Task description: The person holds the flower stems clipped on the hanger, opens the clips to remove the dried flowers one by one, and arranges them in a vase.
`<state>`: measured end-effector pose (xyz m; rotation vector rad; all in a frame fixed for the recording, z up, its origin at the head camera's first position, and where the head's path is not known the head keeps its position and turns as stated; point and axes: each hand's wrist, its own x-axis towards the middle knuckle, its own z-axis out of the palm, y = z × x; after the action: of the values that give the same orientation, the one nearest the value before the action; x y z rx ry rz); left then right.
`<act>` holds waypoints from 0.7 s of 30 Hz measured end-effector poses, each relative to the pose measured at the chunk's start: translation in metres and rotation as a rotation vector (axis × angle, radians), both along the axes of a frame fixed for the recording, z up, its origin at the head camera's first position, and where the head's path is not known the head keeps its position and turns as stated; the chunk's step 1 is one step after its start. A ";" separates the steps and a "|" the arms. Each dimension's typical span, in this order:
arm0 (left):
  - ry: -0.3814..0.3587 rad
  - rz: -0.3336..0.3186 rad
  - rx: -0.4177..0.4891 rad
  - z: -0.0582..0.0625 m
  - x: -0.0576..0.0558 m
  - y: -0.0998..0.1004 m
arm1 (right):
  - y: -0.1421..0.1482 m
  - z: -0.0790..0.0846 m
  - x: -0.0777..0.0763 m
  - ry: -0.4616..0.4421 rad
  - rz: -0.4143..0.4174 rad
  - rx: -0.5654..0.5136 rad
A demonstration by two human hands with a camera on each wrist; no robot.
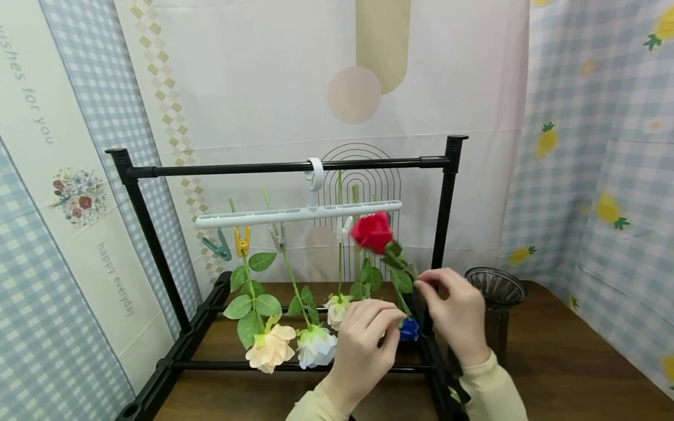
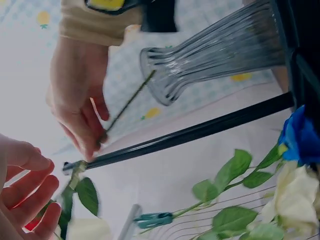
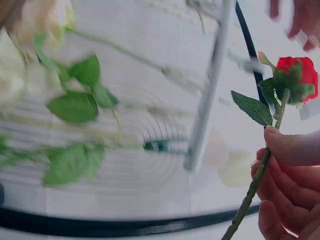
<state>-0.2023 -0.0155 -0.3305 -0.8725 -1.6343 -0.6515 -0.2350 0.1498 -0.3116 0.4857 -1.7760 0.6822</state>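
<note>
My right hand [image 1: 455, 310] pinches the stem of a red rose [image 1: 372, 232] between thumb and fingers. Its bloom points up and left in the head view, before the right end of a white clip hanger [image 1: 347, 209]. In the right wrist view the cut stem [image 3: 250, 192] runs down past the fingertips. My left hand [image 1: 363, 348], empty with fingers loosely bent, hovers lower left of the right one. Upside down from the hanger's clips hang a peach flower [image 1: 271, 348], a pale blue one [image 1: 316, 346], a cream one [image 1: 335, 313] and a blue rose [image 1: 409, 328], partly hidden.
The hanger hooks over a black rack's top bar [image 1: 226, 169]. At its left end, a teal clip [image 1: 218, 245] hangs without a flower beside a yellow clip [image 1: 242, 241]. A ribbed clear vase [image 1: 496, 286] stands right of the rack on the brown table [image 1: 568, 351].
</note>
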 end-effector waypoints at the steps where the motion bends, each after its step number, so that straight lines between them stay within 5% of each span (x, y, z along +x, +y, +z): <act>1: -0.020 0.005 -0.002 -0.001 -0.003 0.003 | 0.006 0.004 -0.004 0.001 -0.001 -0.029; 7: -0.163 0.012 -0.018 -0.011 -0.021 0.023 | 0.039 0.025 -0.019 -0.075 -0.004 -0.183; 14: -0.654 -0.320 0.123 -0.030 -0.031 0.046 | 0.060 0.039 -0.017 -0.178 0.018 -0.408; 21: -0.923 -0.405 0.181 -0.045 -0.035 0.060 | 0.067 0.044 -0.010 -0.159 0.097 -0.588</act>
<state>-0.2376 0.0442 -0.3759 -0.8191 -2.1552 -1.6341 -0.2452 0.2171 -0.2673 0.1166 -1.6005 1.2858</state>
